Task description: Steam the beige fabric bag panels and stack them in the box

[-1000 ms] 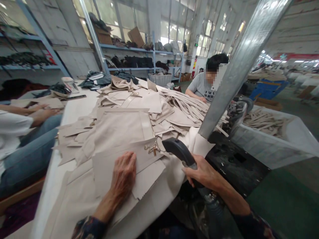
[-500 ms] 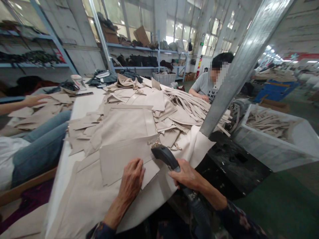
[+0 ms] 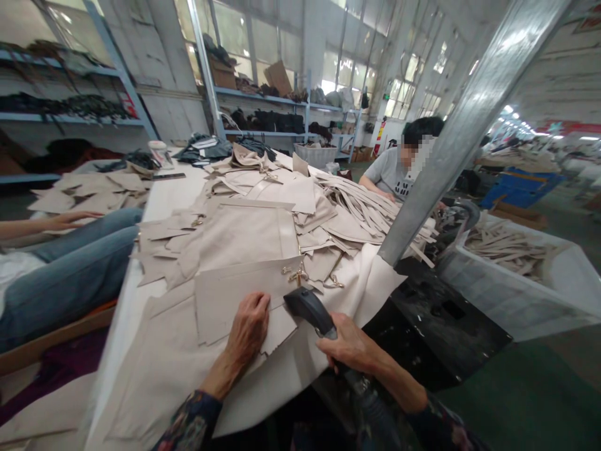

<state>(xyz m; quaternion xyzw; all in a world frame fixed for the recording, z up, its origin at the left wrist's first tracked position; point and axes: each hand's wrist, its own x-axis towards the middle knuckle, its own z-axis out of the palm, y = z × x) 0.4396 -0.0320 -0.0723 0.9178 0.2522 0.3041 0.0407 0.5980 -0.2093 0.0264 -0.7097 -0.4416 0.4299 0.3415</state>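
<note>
My right hand [image 3: 350, 343] is wrapped round a black handheld tool [image 3: 310, 308] with a curved, nozzle-like head and a ribbed, hose-like tail running down toward me. Its head rests over or just above the right end of a flat beige panel [image 3: 225, 291]; contact cannot be made out. On that panel's lower part lies my left hand [image 3: 250, 324], fingers bent and close together, holding it down. Gold-coloured metal clasps [image 3: 297, 274] sit just beyond the tool's head. Beneath the panel spreads a larger beige sheet [image 3: 154, 357], and another beige piece [image 3: 248, 232] lies behind it.
Beige pieces and strips [image 3: 357, 203] heap the white table [image 3: 176, 191]. A slanted metal post [image 3: 451, 150] rises at its right edge. Beyond it are a black box [image 3: 427, 319] and a white bin [image 3: 521, 300] of strips. One person sits across, another at left.
The view has shifted slightly, and the scene sits a little lower and further right. Near the panel's right end, the tool's head has moved slightly away from the clasps. Both hands keep their hold.
</note>
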